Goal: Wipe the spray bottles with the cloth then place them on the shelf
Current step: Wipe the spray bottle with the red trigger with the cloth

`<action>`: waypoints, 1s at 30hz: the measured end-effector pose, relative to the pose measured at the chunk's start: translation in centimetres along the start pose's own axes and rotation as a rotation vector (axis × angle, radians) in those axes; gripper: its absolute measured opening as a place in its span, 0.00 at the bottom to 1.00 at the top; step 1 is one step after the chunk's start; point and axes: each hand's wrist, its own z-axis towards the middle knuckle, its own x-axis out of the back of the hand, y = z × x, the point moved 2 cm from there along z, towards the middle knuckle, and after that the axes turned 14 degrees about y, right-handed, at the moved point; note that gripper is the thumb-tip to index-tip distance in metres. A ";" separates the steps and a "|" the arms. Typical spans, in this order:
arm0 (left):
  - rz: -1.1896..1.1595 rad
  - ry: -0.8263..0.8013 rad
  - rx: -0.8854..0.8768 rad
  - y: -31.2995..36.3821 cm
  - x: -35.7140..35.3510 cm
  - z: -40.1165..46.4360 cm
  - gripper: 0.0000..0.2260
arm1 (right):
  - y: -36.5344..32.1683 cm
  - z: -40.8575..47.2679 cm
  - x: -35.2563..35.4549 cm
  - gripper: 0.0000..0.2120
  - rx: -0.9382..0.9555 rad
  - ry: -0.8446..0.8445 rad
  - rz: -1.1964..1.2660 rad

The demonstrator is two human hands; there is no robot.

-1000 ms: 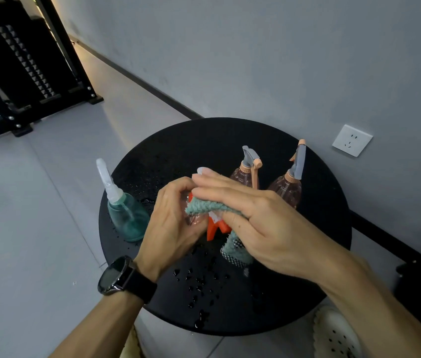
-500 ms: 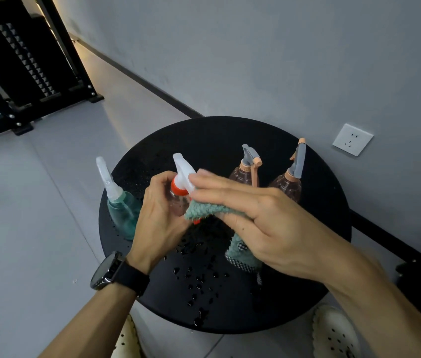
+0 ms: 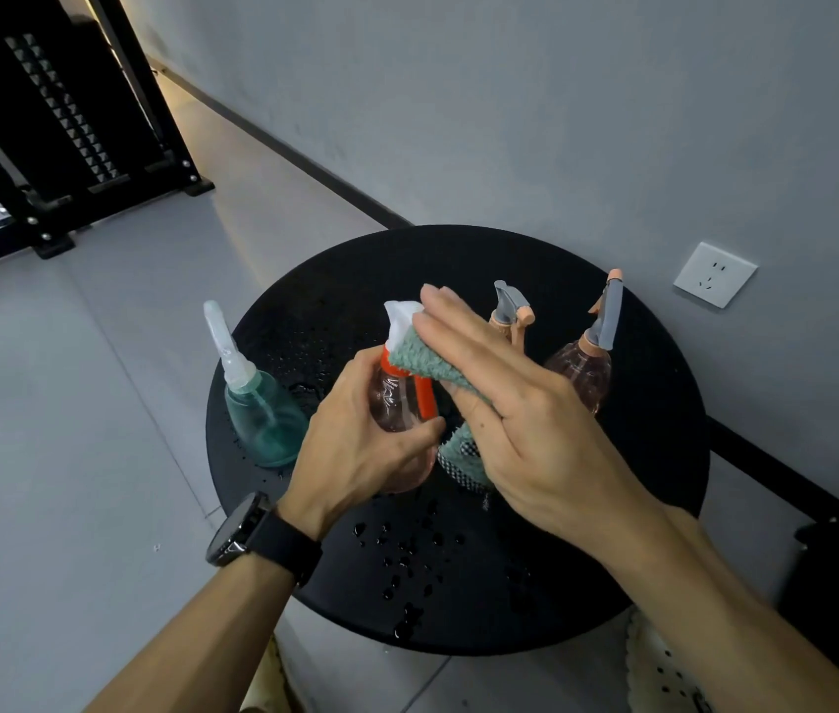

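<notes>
Above a wet round black table (image 3: 638, 506), the left hand (image 3: 361, 450) grips a pink spray bottle (image 3: 397, 398) upright; the right hand (image 3: 515, 409), fingers extended, presses a green cloth (image 3: 425, 360) against its white nozzle

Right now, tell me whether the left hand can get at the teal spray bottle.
Probably not yet: the left hand grips the pink bottle. The teal spray bottle stands beside it, nothing between.
</notes>
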 end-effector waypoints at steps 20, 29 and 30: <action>-0.009 -0.007 0.037 0.6 0.9 0.3 0.23 | 1.7 -2.8 -3.2 0.26 0.158 0.013 -0.097; 0.094 0.104 0.070 -1.2 1.3 1.6 0.39 | 2.6 -5.2 -1.9 0.27 -0.003 0.050 -0.083; 0.110 0.113 0.085 -1.4 1.3 1.8 0.39 | 2.8 -5.1 -1.5 0.26 -0.035 0.073 -0.078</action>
